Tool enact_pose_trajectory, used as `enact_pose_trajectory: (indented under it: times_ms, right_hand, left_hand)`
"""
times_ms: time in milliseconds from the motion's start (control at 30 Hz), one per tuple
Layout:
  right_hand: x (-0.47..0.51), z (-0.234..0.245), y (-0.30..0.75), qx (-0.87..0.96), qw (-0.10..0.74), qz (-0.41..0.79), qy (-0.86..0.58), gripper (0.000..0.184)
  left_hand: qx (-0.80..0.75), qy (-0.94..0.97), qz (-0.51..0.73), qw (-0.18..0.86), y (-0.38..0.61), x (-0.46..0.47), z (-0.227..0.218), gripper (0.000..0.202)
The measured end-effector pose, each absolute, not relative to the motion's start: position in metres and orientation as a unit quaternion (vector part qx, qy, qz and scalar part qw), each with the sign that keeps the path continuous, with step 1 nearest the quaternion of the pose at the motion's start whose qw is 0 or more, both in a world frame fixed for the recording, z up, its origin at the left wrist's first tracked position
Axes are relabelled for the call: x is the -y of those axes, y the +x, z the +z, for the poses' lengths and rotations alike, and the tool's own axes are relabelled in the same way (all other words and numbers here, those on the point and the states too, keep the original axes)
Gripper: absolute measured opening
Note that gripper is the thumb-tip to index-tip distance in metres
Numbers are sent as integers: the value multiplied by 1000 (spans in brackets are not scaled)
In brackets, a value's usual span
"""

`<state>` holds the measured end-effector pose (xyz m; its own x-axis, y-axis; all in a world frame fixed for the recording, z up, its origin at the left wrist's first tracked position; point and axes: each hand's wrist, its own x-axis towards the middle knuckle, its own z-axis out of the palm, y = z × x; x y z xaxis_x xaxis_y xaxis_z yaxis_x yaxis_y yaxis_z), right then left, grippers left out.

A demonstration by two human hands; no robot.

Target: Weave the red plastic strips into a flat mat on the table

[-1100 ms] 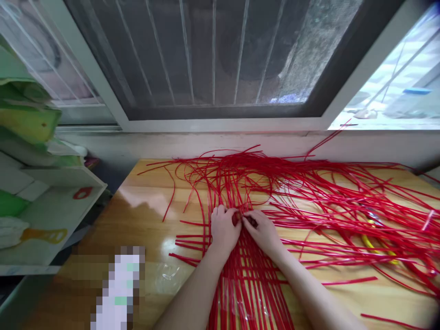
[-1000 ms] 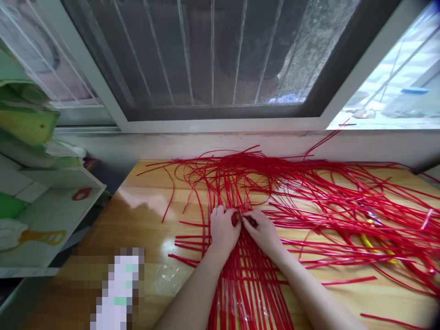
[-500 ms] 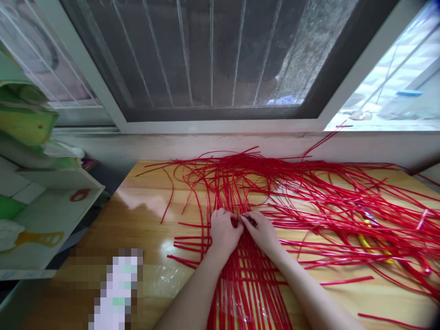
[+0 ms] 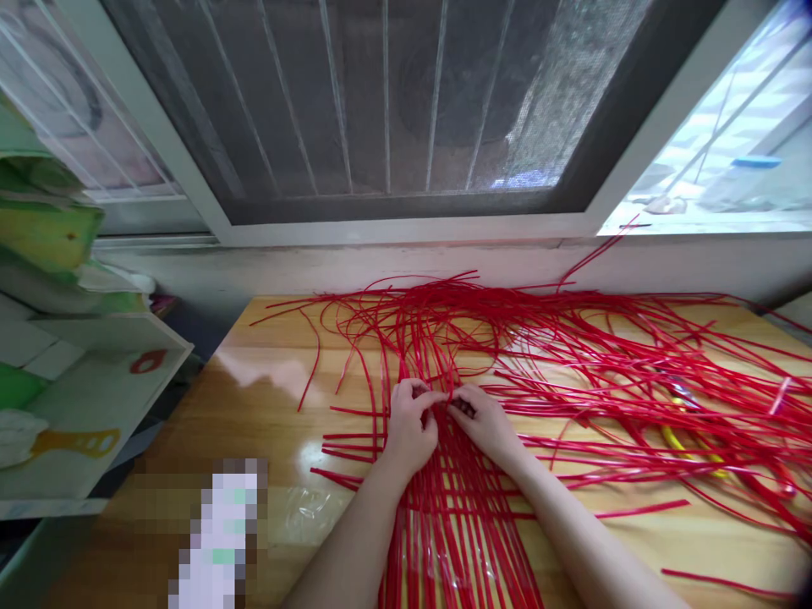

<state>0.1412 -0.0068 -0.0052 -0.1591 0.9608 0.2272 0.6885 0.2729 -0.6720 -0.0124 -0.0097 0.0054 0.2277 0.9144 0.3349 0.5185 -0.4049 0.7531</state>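
Long red plastic strips (image 4: pixel 466 524) run away from me over the wooden table, crossed by other red strips into an open lattice. Over that weave, my left hand (image 4: pixel 409 436) is closed, its index finger reaching right to pinch a strip. Right beside it, my right hand (image 4: pixel 487 427) has thumb and fingers pinched on a red strip at nearly the same spot. The fingers partly hide the exact crossing. Short ends of the cross strips (image 4: pixel 348 451) stick out to the left. Clear tape appears to lie across the near strips.
A tangle of loose red strips (image 4: pixel 609 355) spreads over the back and right of the table (image 4: pixel 254 397). Among them lies a yellow-handled tool (image 4: pixel 677 441). Clear plastic (image 4: pixel 310 512) and a pixelated item (image 4: pixel 219 533) lie left. A window (image 4: pixel 406 228) stands behind, a shelf (image 4: pixel 127 389) at left.
My left index finger has stretched out to the right toward the right hand's fingertips. My right hand stays almost in place. The view has shifted slightly.
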Motion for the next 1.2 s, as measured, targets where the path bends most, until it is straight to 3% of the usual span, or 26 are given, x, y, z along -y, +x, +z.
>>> enact_pose_trajectory:
  times_ms: [200, 467, 567, 767, 1000, 1200]
  right_hand:
    - [14, 0, 138, 770, 324, 185, -518, 16]
    - [16, 8, 136, 760, 340, 107, -544, 33]
    - [17, 12, 134, 787, 319, 98, -518, 29]
    - [18, 7, 128, 819, 263, 110, -498, 21]
    - [13, -1, 130, 789, 295, 124, -525, 21]
    - [13, 0, 125, 785, 258, 100, -554, 22]
  left_hand:
    - [-493, 721, 403, 273, -13, 8, 6, 18]
    - [-573, 665, 337, 340, -34, -5, 6, 20]
    - [-575, 658, 289, 391, -46, -9, 17, 17]
    - [-521, 630, 307, 487, -55, -6, 41, 13]
    - [-607, 648, 294, 354, -57, 2, 64, 12]
    - [-578, 615, 366, 392, -51, 0, 63, 15]
